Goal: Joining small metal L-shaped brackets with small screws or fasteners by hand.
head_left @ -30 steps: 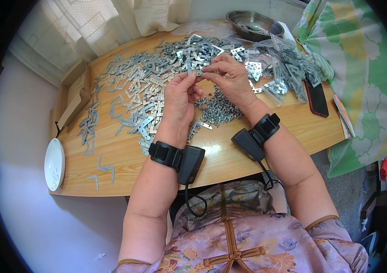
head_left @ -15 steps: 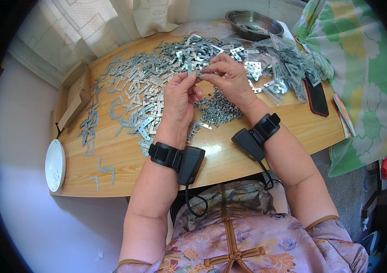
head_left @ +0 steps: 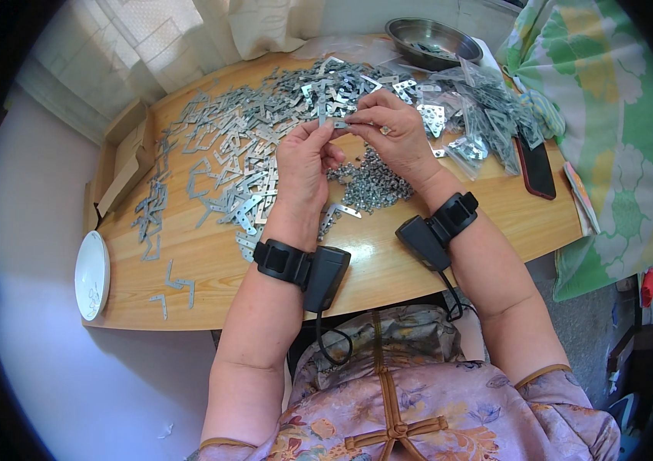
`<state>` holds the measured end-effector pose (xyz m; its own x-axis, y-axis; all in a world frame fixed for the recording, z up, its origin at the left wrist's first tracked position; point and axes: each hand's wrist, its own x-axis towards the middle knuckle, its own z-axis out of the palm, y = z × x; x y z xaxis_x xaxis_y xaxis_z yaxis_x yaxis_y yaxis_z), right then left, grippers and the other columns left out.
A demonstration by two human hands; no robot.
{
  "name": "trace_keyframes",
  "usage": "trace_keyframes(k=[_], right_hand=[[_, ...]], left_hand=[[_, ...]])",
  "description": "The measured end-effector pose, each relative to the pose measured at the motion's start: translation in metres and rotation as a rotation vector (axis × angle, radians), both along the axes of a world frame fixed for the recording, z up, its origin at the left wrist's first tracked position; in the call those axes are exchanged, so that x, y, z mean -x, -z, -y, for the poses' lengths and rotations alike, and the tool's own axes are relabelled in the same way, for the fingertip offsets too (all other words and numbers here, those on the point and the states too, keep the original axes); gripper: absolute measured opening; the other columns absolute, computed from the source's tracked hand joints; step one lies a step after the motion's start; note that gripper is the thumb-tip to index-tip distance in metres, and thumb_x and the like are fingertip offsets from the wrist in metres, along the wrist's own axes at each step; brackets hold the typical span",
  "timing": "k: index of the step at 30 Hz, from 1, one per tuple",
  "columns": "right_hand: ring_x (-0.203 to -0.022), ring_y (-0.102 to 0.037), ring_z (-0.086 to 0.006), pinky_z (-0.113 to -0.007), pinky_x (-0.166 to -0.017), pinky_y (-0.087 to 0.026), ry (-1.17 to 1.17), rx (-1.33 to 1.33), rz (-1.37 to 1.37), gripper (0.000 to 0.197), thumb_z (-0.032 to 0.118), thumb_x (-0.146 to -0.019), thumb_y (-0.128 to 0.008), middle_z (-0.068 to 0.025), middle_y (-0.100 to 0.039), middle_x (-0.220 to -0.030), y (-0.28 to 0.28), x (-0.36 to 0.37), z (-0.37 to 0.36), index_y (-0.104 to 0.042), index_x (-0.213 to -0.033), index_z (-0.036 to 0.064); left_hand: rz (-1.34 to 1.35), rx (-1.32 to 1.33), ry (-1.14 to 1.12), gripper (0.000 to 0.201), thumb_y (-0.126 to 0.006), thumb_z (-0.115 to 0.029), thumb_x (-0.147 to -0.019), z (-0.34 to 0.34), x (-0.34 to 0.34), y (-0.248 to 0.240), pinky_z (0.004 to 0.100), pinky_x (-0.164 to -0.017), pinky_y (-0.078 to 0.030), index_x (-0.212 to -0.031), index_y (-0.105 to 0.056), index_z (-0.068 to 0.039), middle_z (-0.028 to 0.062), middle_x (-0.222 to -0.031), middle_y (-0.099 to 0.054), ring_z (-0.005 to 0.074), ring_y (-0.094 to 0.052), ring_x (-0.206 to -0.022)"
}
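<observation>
A wooden table (head_left: pixel 134 269) fills the middle of the scene, with a pale curtain (head_left: pixel 150 46) beyond its far left side and a green-and-white flowered cloth (head_left: pixel 610 138) hanging at the right. Across the far half spreads a broad heap of metal brackets (head_left: pixel 249 131), many of them L-shaped. Clear plastic bags (head_left: pixel 487 111) holding metal pieces lie at the far right, and an open cardboard box (head_left: pixel 123 157) stands along the left edge. A metal bowl (head_left: pixel 418 58) sits at the far right, behind the bags. The left hand (head_left: pixel 303 161) and right hand (head_left: pixel 395 134) meet near the heap's right part; a white dish (head_left: pixel 90 276) rests at the near left edge, and a dark phone (head_left: pixel 537 169) lies right of the bags. Just beyond the forearms is a pile of small metal fasteners (head_left: pixel 372 184). Smallest, a flat bracket (head_left: pixel 322 115) is raised above the table: left thumb and fingers grip it, while right thumb and fingertip pinch its right end.
</observation>
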<state>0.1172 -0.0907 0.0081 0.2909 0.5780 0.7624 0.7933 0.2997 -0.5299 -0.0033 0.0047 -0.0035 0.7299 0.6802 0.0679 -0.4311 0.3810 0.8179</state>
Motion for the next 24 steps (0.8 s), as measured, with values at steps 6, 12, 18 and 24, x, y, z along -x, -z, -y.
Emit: trace_keyframes(k=[6, 12, 18, 24], right_hand=[[-0.068, -0.058, -0.0199, -0.028, -0.057, -0.047, 0.087, -0.054, 0.163, 0.008, 0.008, -0.069, -0.067, -0.005, -0.058, -0.079, 0.0009, 0.0001, -0.0003, -0.064, -0.076, 0.0059], [-0.069, -0.058, -0.0202, -0.029, -0.057, -0.048, 0.143, -0.044, 0.237, 0.005, 0.008, -0.067, -0.066, -0.003, -0.058, -0.076, -0.0022, 0.0028, 0.0012, -0.063, -0.07, 0.0076], [-0.07, -0.058, -0.0202, -0.03, -0.057, -0.048, 0.198, -0.043, 0.312, 0.006, 0.011, -0.067, -0.066, -0.0028, -0.058, -0.076, -0.0021, 0.0024, 0.0012, -0.062, -0.069, 0.0073], [-0.068, -0.058, -0.0199, -0.029, -0.056, -0.047, 0.21, -0.021, 0.225, 0.009, 0.011, -0.067, -0.067, -0.0034, -0.058, -0.077, 0.0002, 0.0062, 0.0006, -0.061, -0.071, 0.0062]], left_hand=[[-0.066, -0.117, -0.089, 0.013, -0.06, -0.011, -0.081, 0.0064, 0.0008, -0.0057, 0.0177, -0.041, -0.04, -0.088, -0.057, 0.0, 0.0088, -0.075, -0.064, 0.0102, -0.055, -0.047], [-0.078, -0.135, -0.11, 0.014, -0.063, -0.013, -0.08, 0.0089, 0.0014, -0.0071, 0.0176, -0.043, -0.039, -0.086, -0.055, -0.003, 0.0091, -0.076, -0.064, 0.0098, -0.055, -0.048], [-0.091, -0.152, -0.131, 0.014, -0.064, -0.011, -0.079, 0.0107, 0.0008, -0.0084, 0.0185, -0.042, -0.038, -0.085, -0.055, -0.003, 0.0072, -0.072, -0.062, 0.0105, -0.054, -0.048], [-0.106, -0.156, -0.128, 0.013, -0.064, -0.011, -0.078, 0.009, 0.0012, -0.007, 0.0186, -0.042, -0.038, -0.085, -0.055, -0.004, 0.0045, -0.069, -0.06, 0.0103, -0.054, -0.048]])
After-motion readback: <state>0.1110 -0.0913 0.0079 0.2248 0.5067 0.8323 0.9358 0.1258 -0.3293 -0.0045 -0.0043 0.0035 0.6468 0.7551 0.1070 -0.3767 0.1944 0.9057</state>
